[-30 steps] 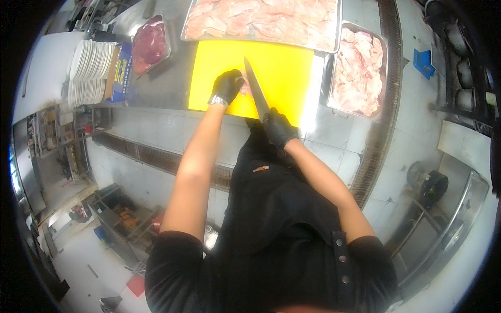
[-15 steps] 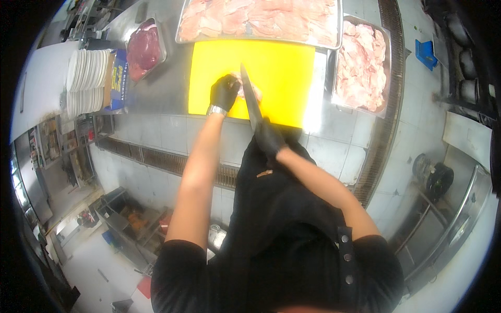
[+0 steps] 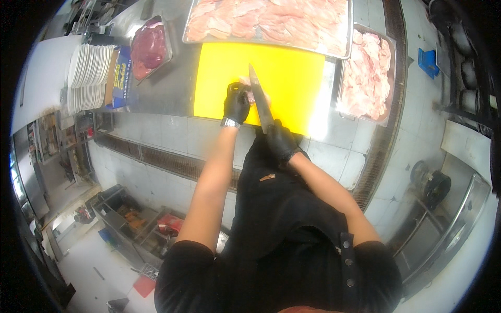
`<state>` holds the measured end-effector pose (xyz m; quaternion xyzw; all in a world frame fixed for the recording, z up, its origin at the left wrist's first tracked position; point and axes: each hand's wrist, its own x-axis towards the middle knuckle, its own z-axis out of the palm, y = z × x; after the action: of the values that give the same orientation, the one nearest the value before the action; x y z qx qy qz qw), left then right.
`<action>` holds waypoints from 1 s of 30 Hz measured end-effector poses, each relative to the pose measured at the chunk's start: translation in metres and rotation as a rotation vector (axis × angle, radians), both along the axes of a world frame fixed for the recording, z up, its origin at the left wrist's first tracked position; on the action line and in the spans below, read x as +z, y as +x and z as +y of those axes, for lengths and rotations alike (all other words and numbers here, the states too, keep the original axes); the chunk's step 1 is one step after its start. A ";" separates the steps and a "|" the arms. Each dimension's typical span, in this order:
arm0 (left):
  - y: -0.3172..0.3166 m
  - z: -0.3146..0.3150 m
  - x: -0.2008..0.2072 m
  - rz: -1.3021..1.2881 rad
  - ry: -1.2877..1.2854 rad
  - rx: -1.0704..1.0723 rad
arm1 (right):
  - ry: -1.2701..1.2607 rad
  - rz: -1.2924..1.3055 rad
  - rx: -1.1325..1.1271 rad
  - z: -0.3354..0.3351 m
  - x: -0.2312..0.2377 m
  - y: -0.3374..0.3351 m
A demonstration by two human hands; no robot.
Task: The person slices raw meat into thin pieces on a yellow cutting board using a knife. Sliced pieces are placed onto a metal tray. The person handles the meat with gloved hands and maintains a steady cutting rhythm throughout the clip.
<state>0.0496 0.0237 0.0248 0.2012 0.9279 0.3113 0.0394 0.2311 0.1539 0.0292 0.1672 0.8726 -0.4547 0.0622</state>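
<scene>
Your left fingers (image 3: 244,90) hold the meat (image 3: 251,98); your right fingers (image 3: 277,125) grip the knife (image 3: 260,100). You seem to be cutting; the next stroke needs a steady hold.

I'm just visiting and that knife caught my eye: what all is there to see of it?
The knife has a long, grey, metallic-looking blade tapering to a point. The right hand, in a black glove, grips it and hides the handle. The tip points away from the person and slightly left, above the yellow board. The blade crosses a small piece of pale meat; whether its edge is cutting in, I cannot tell.
</scene>
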 end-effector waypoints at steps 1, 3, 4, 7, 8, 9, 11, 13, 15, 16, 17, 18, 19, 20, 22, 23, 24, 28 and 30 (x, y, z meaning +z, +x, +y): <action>0.000 0.000 0.000 -0.047 0.020 0.012 | -0.002 0.012 -0.026 0.001 -0.001 0.002; -0.001 0.000 0.001 0.071 0.014 -0.047 | -0.028 -0.030 -0.005 0.006 -0.003 0.006; -0.002 0.001 0.002 0.120 0.001 -0.073 | -0.036 -0.056 -0.001 0.008 -0.002 0.008; -0.008 0.007 0.006 -0.028 -0.040 0.047 | -0.002 -0.099 0.052 0.012 0.004 0.010; -0.010 0.009 0.008 -0.111 -0.066 0.103 | 0.004 -0.091 0.051 0.013 0.007 0.009; -0.012 0.012 0.011 -0.123 -0.051 0.123 | 0.013 -0.123 0.050 0.014 0.010 0.008; -0.014 0.016 0.015 -0.188 -0.041 0.174 | 0.023 -0.156 0.070 0.018 0.016 0.005; -0.014 0.018 0.018 -0.178 -0.035 0.178 | 0.031 -0.156 0.112 0.024 0.022 0.001; -0.014 0.018 0.018 -0.140 -0.051 0.176 | 0.017 -0.153 0.132 0.029 0.029 -0.001; -0.013 0.017 0.016 -0.107 -0.068 0.171 | 0.016 -0.167 0.141 0.031 0.032 -0.002; -0.013 0.016 0.015 -0.078 -0.084 0.162 | 0.002 -0.168 0.145 0.032 0.036 -0.002; -0.013 0.014 0.012 -0.048 -0.073 0.149 | -0.010 -0.185 0.148 0.033 0.040 -0.002; -0.013 0.012 0.010 -0.021 -0.062 0.131 | -0.025 -0.216 0.149 0.034 0.043 -0.003; -0.013 0.010 0.008 -0.020 -0.069 0.124 | -0.022 -0.243 0.163 0.034 0.047 -0.004; -0.012 0.007 0.005 0.009 -0.032 0.121 | -0.024 -0.326 0.187 0.033 0.052 -0.007; -0.011 0.006 0.004 -0.005 -0.035 0.129 | -0.026 -0.329 0.191 0.033 0.054 -0.009; -0.010 0.004 0.003 0.007 -0.021 0.129 | -0.029 -0.331 0.195 0.032 0.056 -0.011; -0.010 0.001 0.002 -0.010 0.020 0.152 | -0.012 -0.352 0.210 0.030 0.059 -0.029; -0.012 -0.002 0.001 0.025 0.032 0.139 | -0.034 -0.368 0.204 0.030 0.059 -0.043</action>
<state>0.0378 0.0218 0.0263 0.1406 0.9349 0.3257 0.0031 0.1878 0.1838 0.0883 0.1571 0.8512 -0.4224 0.2689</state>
